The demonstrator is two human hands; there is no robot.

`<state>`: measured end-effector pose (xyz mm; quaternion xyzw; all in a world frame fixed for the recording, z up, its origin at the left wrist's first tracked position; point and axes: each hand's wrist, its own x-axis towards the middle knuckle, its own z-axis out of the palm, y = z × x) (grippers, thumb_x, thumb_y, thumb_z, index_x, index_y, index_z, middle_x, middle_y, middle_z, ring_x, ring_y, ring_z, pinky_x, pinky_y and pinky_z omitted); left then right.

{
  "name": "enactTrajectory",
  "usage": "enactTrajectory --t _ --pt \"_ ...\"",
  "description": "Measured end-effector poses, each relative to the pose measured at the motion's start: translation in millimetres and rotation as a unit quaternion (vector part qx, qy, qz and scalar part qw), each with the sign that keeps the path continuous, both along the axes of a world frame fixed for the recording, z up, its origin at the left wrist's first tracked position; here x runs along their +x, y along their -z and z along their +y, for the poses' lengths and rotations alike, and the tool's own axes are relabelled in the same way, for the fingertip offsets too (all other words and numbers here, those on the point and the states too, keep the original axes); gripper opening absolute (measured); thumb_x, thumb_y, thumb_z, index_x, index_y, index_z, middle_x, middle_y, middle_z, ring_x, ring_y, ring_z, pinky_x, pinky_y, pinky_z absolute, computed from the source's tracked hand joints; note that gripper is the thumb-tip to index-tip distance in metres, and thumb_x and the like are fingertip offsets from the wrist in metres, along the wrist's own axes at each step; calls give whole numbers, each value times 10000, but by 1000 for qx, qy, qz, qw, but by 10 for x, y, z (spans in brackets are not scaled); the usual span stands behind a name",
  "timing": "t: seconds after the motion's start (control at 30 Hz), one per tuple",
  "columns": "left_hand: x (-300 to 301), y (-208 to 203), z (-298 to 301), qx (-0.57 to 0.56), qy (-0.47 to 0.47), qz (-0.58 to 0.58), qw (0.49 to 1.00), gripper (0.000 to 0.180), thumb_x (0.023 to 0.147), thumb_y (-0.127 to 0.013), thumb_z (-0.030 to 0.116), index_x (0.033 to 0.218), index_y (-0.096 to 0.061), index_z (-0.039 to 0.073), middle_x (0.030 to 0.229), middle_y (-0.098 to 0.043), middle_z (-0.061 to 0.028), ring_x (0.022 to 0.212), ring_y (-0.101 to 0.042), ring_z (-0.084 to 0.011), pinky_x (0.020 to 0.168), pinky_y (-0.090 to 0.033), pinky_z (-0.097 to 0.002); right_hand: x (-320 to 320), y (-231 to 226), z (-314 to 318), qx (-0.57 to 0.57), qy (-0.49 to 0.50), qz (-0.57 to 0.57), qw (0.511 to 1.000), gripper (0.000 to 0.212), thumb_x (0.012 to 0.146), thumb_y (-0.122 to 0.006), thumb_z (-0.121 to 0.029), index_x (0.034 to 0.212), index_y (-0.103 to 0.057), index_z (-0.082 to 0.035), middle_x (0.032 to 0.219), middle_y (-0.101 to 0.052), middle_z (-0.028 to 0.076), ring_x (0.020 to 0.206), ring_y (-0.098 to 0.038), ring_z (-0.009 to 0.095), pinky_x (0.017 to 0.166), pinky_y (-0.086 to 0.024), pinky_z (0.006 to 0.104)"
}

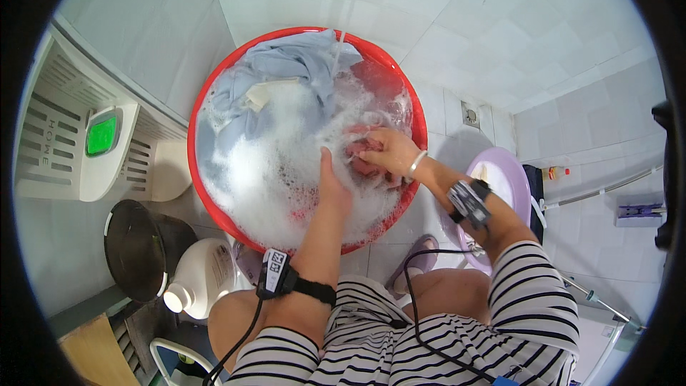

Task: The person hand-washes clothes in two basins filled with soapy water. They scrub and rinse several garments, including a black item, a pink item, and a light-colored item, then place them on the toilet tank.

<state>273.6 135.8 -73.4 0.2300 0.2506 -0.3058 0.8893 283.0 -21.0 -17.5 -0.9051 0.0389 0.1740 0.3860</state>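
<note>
A large red basin (420,118) holds water thick with white foam (257,171). My right hand (386,151), with a bracelet at its wrist, is closed on a wet reddish cloth (366,166) at the basin's right side. Just left of it, my left hand (334,189) dips into the suds; its thumb points up and its other fingers are hidden by foam. Light blue fabric (286,57) lies soaked at the far left of the basin, with a cream-coloured piece (268,93) on it. A thin stream of water (339,50) falls in at the far rim.
To the left stand a cream rack (107,164) with a green soap box (102,134), a dark bucket (143,250) and a white jug (204,279). A purple basin (525,179) is at right, near a floor drain (470,114). Cables run from both forearm straps.
</note>
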Motion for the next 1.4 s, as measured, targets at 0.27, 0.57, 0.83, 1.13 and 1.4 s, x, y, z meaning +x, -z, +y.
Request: enactTrajectory --t 0.27,0.57,0.83,1.13,1.4 --pt "158 144 24 -54 65 -13 996 687 838 -442 590 1197 -467 4 1106 -564 -142 947 -572 -273 824 -471 -415 -647 -126 793 58 -136 -309 940 215 711 -629 -256 743 -584 -48 983 -554 152 929 -508 340 812 -401 441" --pt "2 -80 -84 52 103 -35 993 536 830 -566 404 1253 -437 103 1231 -497 -82 1181 -426 -252 1017 -254 -514 242 456 -183 -259 153 -85 950 442 797 -557 -430 1068 -542 -80 1061 -541 181 1032 -498 361 882 -412 434" --pt "-29 295 98 41 60 104 992 592 894 -340 550 1292 -378 115 1306 -411 -81 1174 -410 -286 980 -275 -547 -62 773 168 -189 -151 -41 969 433 792 -579 -386 1098 -559 -80 1237 -485 173 1174 -435 326 919 -386 416" --pt "55 139 216 19 -24 12 999 708 849 -357 624 1310 -371 87 1284 -448 -114 1142 -442 -304 992 -316 -449 -40 157 379 87 132 103 982 224 787 -617 -257 897 -637 -63 821 -650 140 702 -626 282 604 -499 372" --pt "94 89 156 -133 29 -70 988 602 862 -325 557 1153 -501 59 1143 -526 -154 1056 -504 -324 929 -393 -453 -432 -500 899 -38 -177 -169 969 213 750 -600 -301 734 -594 -89 780 -628 120 679 -601 311 630 -471 426"
